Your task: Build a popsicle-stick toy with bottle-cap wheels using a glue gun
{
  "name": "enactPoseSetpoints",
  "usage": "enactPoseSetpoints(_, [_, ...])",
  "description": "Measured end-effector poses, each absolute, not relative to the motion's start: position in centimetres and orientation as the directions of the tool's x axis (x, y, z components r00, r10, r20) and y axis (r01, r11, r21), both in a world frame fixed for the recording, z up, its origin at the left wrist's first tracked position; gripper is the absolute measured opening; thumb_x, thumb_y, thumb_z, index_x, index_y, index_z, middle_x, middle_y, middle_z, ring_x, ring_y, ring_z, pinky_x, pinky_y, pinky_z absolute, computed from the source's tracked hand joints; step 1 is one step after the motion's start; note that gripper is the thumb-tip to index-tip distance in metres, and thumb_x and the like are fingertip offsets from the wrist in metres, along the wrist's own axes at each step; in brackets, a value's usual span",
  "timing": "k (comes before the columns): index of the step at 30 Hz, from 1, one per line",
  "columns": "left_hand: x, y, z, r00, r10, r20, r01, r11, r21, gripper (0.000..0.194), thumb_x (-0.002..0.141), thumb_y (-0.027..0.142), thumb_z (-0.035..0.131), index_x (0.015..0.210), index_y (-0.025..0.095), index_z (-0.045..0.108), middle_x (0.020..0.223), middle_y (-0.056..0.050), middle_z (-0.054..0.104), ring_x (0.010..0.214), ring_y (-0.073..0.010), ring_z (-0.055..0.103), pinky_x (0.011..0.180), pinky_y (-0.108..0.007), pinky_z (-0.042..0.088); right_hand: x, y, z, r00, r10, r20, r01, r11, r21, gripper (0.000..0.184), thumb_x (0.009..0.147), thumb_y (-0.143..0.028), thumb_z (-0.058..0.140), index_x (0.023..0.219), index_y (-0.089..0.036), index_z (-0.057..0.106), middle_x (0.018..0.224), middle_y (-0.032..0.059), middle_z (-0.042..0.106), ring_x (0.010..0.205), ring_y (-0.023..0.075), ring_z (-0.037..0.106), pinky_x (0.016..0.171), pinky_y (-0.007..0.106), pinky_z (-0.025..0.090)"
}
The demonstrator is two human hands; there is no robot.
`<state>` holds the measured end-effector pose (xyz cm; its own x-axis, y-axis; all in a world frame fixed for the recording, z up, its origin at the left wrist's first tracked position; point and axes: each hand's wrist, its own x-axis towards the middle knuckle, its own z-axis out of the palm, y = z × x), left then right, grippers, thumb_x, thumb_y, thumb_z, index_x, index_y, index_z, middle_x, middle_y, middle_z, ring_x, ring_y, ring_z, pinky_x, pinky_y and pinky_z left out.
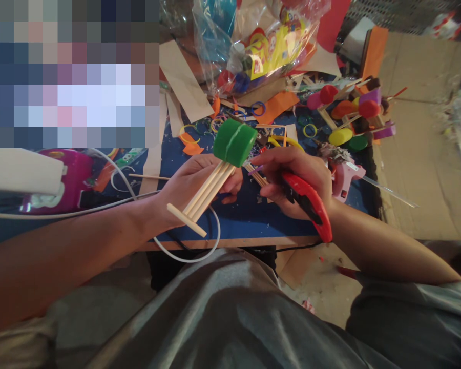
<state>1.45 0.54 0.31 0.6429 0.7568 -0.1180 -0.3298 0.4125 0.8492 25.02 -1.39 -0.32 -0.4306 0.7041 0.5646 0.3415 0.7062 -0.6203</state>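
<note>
My left hand [200, 177] is closed around a small model of thin wooden sticks [209, 192] with one short stick across its near end. Two green discs [234, 142], joined by a whitish seam, sit at the model's upper end. My right hand [297, 174] is just to the right, closed on what look like pliers with a red and black handle [311, 205]; their jaws are hidden. Its fingertips are beside another bundle of sticks [256, 175] and a thin purple piece. I cannot tell whether they touch it.
A pink glue gun [348, 177] lies right of my right hand. Behind it stands a stick model with coloured discs [353, 110]. Orange scraps [278, 106], rings and a plastic bag [269, 43] crowd the back. A white cable [188, 260] loops over the table's front edge.
</note>
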Motion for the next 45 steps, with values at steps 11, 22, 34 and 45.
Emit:
enactPoseSetpoints(11, [1.4,0.4,0.3,0.658,0.742,-0.126,-0.324,0.429,0.843,0.043,0.083,0.037,0.088,0.058,0.016,0.059,0.064,-0.002,0.049,0.064,-0.0126,0.048,0.058,-0.025,0.043,25.1,-1.4,-0.2,-0.432,0.705,0.562,0.352,0.706,-0.615,0.035,0.103,-0.046,0.083,0.128,-0.022,0.073,0.081,-0.0056,0.066,0.064,0.0084,0.061,0.062,0.021,0.055])
enactPoseSetpoints(22, [1.5,0.5,0.5,0.67,0.732,-0.12,-0.309,0.422,0.852,0.05,0.086,0.042,0.089,0.058,0.017,0.056,0.066,-0.003,0.048,0.065,-0.0137,0.048,0.059,-0.027,0.042,25.1,-1.5,-0.1,-0.425,0.716,0.554,0.386,0.697,-0.605,0.034,0.102,-0.048,0.084,0.128,-0.027,0.075,0.081,-0.0031,0.071,0.063,0.0127,0.064,0.06,0.026,0.058])
enactPoseSetpoints(34, [1.5,0.5,0.3,0.666,0.738,-0.113,-0.326,0.423,0.846,0.046,0.084,0.039,0.089,0.058,0.016,0.058,0.063,-0.002,0.048,0.064,-0.0129,0.047,0.057,-0.026,0.042,25.1,-1.5,0.0,-0.437,0.705,0.559,0.381,0.707,-0.595,0.032,0.104,-0.047,0.081,0.127,-0.024,0.074,0.081,-0.0041,0.068,0.064,0.0113,0.064,0.062,0.024,0.059])
enactPoseSetpoints(45, [1.4,0.3,-0.6,0.655,0.751,-0.088,-0.375,0.423,0.825,0.012,0.084,0.02,0.079,0.073,0.016,0.077,0.071,-0.004,0.059,0.071,-0.0154,0.059,0.062,-0.025,0.052,25.1,-1.5,-0.5,-0.433,0.722,0.54,0.331,0.684,-0.65,0.035,0.104,-0.045,0.082,0.133,-0.029,0.072,0.075,-0.0055,0.063,0.058,0.012,0.057,0.058,0.027,0.055])
